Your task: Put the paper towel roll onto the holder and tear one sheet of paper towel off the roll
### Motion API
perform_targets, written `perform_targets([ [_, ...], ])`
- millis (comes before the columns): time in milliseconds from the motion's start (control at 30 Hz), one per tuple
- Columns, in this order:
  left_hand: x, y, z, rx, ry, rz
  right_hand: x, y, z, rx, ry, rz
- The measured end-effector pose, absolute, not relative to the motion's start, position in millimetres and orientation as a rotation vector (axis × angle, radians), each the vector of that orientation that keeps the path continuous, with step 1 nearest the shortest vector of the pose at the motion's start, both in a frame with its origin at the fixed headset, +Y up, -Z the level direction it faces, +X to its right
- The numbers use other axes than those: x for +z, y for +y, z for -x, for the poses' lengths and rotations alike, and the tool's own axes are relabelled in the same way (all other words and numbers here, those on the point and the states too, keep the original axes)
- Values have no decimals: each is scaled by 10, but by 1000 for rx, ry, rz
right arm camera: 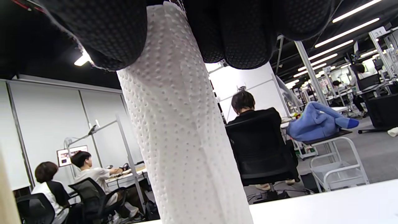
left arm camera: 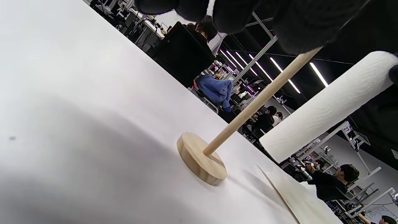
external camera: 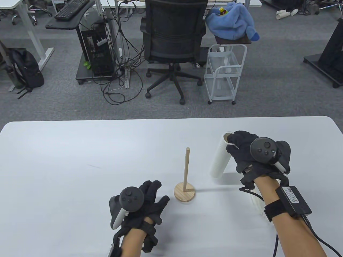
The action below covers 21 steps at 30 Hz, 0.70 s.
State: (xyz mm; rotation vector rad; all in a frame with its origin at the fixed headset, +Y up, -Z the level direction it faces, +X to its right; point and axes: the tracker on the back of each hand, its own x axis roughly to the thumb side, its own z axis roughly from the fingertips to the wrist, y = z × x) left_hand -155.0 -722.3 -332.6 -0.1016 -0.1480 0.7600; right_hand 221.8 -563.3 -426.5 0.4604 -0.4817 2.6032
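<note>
— Where's the paper towel roll [external camera: 220, 158]?

— Up off the desk [external camera: 80, 150], in the right hand [external camera: 248, 154]. The fingers are curled round its upper end — the roll hangs tilted, its lower end nearer the holder [external camera: 185, 191] than its top, and it casts a shadow on the desk beneath. The right wrist view shows the dimpled paper running down from under the gloved fingers [right arm camera: 230, 37].

— And the holder itself?

— Standing on the desk between the two hands: a round wooden base with a bare upright dowel [external camera: 186, 169]. The roll is to its right, apart from it, not over the dowel.

— The left hand [external camera: 146, 199]?

— It is just left of the base, fingers loosely extended toward it and gripping nothing; whether it touches the desk I cannot tell.

— Anything else on the desk?

— In the left wrist view a pale flat sheet [left arm camera: 298, 196] lies on the desk beyond the holder, under the raised roll. Past the desk's far edge stand a black office chair [external camera: 174, 40] and a white wire cart [external camera: 224, 73], with a blue cloth [external camera: 233, 20] heaped on the cart's top.
</note>
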Motion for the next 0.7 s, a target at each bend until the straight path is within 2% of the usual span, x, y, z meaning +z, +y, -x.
perform_targets([
  [700,-3246,-7246,1578,750,-125,100,-3815,-4459,-2094,2505,-705,-570],
])
